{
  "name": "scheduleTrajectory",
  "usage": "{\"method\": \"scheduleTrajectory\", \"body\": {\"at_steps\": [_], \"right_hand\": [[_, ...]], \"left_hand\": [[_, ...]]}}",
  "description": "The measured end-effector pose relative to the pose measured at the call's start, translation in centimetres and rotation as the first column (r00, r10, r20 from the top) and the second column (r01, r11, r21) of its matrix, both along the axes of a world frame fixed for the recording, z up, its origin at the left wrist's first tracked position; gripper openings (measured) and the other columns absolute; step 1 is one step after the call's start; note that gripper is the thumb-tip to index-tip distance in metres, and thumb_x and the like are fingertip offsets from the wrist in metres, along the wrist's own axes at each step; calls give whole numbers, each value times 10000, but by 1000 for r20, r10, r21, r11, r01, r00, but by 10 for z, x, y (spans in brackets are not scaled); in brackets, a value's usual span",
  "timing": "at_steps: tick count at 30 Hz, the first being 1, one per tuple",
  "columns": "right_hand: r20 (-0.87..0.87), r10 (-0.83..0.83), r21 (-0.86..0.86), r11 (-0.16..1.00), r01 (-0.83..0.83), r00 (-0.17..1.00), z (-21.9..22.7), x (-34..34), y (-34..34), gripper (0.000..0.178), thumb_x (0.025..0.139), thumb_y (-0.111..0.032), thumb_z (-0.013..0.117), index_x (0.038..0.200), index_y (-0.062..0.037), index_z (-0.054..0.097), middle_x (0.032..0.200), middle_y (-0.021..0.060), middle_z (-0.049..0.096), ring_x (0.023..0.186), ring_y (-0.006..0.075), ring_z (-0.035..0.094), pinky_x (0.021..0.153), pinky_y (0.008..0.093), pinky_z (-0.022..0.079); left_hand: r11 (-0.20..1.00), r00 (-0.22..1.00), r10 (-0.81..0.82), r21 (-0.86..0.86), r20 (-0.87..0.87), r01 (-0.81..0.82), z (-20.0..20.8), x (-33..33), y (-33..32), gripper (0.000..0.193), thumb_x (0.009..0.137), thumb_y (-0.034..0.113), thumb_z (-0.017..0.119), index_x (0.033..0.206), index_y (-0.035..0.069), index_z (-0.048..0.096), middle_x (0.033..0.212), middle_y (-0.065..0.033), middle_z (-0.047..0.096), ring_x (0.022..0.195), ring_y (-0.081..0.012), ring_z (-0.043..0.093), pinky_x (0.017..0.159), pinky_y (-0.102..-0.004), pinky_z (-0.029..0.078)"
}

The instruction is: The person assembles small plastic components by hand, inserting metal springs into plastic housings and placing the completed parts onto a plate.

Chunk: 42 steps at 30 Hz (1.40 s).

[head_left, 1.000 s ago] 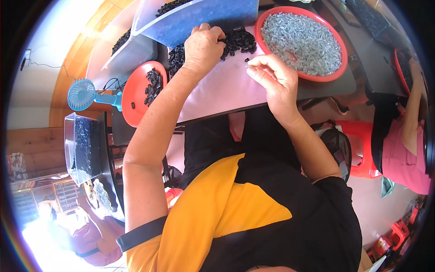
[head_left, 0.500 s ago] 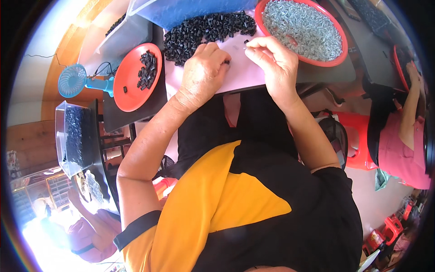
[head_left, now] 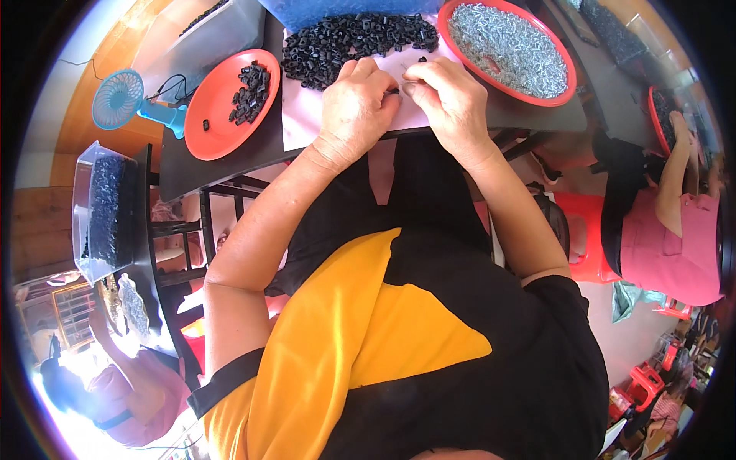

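Note:
My left hand point(head_left: 354, 111) is closed over the pink sheet, pinching a small black plastic piece point(head_left: 394, 90) between thumb and fingers. Just right of it, my right hand point(head_left: 448, 103) has its thumb and forefinger pressed together; whatever they hold is too small to make out. The fingertips of both hands nearly meet. Beyond them lies a heap of small black plastic pieces point(head_left: 330, 50) on the pink sheet point(head_left: 300, 126), and one loose black piece point(head_left: 422, 59) sits near my right fingers. A red dish point(head_left: 572, 75) full of small silvery parts point(head_left: 510, 54) stands to the right.
At the left, a red plate point(head_left: 208, 103) holds several black pieces beside a small blue fan point(head_left: 119, 100). A blue bin point(head_left: 349, 11) stands behind the heap. A clear box point(head_left: 83, 207) rests farther left. Other people sit at both sides, one in a pink top point(head_left: 663, 249).
My right hand has moved left and slightly down, bringing its fingertips close to the left hand's black piece. The whole view has shifted a little.

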State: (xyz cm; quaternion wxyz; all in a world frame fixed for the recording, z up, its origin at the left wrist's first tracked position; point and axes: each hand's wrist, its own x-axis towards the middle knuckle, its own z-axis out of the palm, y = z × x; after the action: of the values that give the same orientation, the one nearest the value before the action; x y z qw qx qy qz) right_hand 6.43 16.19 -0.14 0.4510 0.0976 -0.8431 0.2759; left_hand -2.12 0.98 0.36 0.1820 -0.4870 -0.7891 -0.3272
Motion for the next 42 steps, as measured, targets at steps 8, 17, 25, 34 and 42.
{"method": "scheduleTrajectory", "body": {"at_steps": [8,17,25,34,42], "right_hand": [[15,-60,78,995,59,998,-4,1,1,145,760,-32,731,889,-51,666,779,65,613,726,256,607,651,353,493],[11,-84,39,996,84,996,-6,-1,1,124,704,-55,706,792,-98,630,731,45,578,743,276,594,652,399,470],[-3,-119,241,964,116,993,-3,1,2,174,670,-44,705,799,-101,604,776,46,560,742,271,590,666,398,468],[79,172,98,979,-179,982,24,5,8,142,794,28,712,925,-8,672,810,91,610,734,235,608,648,318,490],[38,154,284,946,-158,987,36,4,-2,146,785,-75,706,927,-85,675,857,49,604,741,248,623,639,357,505]], "left_hand": [[999,1000,23,30,1,-23,-5,-1,2,103,716,135,725,806,88,707,875,-62,602,879,-279,600,704,-407,537],[999,999,47,10,-2,-47,-5,3,8,107,708,137,726,790,79,689,874,-65,595,885,-287,597,697,-414,532],[1000,998,-10,-1,61,10,2,11,1,141,751,32,693,887,19,657,885,-118,603,881,-324,601,739,-396,516],[979,519,-200,197,831,61,25,9,-16,143,843,56,717,966,-11,690,815,-25,671,692,-71,572,624,-232,469],[933,128,-361,360,924,27,31,0,-30,135,875,42,699,975,-48,686,812,-73,679,677,-115,619,551,-228,482]]}}
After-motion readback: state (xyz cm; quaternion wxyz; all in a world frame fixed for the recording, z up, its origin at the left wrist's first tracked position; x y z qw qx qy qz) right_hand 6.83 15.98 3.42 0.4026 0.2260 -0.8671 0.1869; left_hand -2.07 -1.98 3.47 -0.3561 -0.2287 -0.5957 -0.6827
